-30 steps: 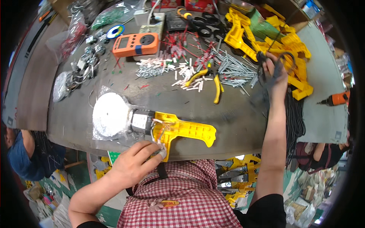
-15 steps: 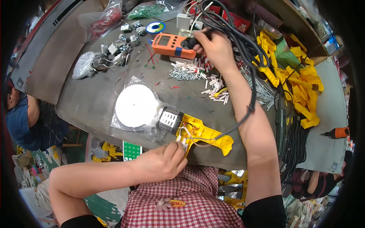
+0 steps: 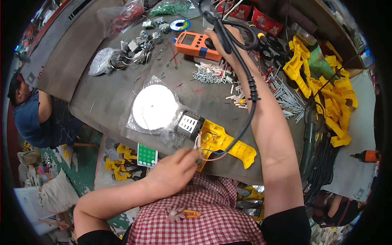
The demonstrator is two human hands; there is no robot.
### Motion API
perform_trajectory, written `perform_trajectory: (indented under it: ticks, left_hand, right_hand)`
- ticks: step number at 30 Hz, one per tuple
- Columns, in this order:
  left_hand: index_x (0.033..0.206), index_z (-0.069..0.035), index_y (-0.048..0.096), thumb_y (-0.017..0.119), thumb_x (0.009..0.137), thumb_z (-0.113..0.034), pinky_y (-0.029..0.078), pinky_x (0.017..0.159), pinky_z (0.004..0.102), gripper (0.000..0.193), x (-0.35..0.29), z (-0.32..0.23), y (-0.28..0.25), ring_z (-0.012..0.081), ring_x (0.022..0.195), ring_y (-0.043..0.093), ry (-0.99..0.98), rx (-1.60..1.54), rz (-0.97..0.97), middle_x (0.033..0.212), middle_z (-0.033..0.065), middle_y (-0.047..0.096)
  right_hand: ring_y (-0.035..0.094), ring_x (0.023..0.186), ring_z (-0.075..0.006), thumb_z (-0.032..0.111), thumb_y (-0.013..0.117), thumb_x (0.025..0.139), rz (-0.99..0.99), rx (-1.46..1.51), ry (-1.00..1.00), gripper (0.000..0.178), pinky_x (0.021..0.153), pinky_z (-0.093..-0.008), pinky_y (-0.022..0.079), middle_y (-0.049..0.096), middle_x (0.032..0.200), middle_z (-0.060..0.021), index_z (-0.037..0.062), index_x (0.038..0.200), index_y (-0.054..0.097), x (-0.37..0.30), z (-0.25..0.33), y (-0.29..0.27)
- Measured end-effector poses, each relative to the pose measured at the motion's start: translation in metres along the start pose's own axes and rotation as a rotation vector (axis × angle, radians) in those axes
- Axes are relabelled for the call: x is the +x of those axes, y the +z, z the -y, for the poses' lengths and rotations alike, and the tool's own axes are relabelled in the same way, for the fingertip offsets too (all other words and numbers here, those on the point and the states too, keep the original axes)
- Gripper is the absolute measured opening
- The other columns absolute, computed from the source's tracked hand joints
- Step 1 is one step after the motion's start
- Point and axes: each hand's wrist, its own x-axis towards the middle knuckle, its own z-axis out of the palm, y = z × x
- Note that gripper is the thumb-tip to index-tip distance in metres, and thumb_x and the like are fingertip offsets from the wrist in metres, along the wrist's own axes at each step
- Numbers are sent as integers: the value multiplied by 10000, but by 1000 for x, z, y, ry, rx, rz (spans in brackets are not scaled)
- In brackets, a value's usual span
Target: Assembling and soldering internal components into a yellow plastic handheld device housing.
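Observation:
In front of me on the bench lies a lamp with a white disc head (image 3: pixel 154 107) in clear plastic wrap, a dark slotted collar (image 3: pixel 190 124) and an open yellow handle shell (image 3: pixel 232 148) with thin wires inside. My left hand (image 3: pixel 173 170) is closed at the shell's near edge, fingertips pinching the lamp's wires (image 3: pixel 207 157). At the back, my right hand (image 3: pixel 228 43) reaches to the dial end of an orange handheld meter (image 3: pixel 197 45). A thick black cable (image 3: pixel 250 83) passes over this hand and forearm, and its fingers are mostly hidden.
Left of the meter lie a bubble-wrapped lamp part (image 3: pixel 102 61) and a wire spool (image 3: pixel 179 25). White connectors (image 3: pixel 212 73), long screws (image 3: pixel 288 100) and yellow shells (image 3: pixel 326 96) cover the right side. A screwdriver (image 3: pixel 365 156) lies far right. Another person (image 3: pixel 30 114) sits at left.
The view has shifted, so the bench appears further right. My right hand has moved back along the meter's end, and the black cable now crosses in front of it. The left hand stays at the wires.

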Motion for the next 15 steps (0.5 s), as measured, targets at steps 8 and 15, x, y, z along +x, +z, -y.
perform_trajectory:
  ticks: [8,15]
  left_hand:
    - [691,29,511,634,699,-17,483,833,334,131,2,-22,32,325,1031,590,-860,-747,-329,1201,209,556]
    - [689,-22,516,674,628,-50,481,822,344,171,0,-18,31,280,983,579,-571,-297,-298,1156,154,566]
  right_hand:
    - [609,662,-284,290,664,826,-235,92,-127,356,641,-372,468,621,736,-190,-59,864,605,22,-68,40]
    - [610,617,-308,322,678,814,-321,-178,-144,367,602,-391,475,622,690,-173,-40,829,622,13,-51,35]
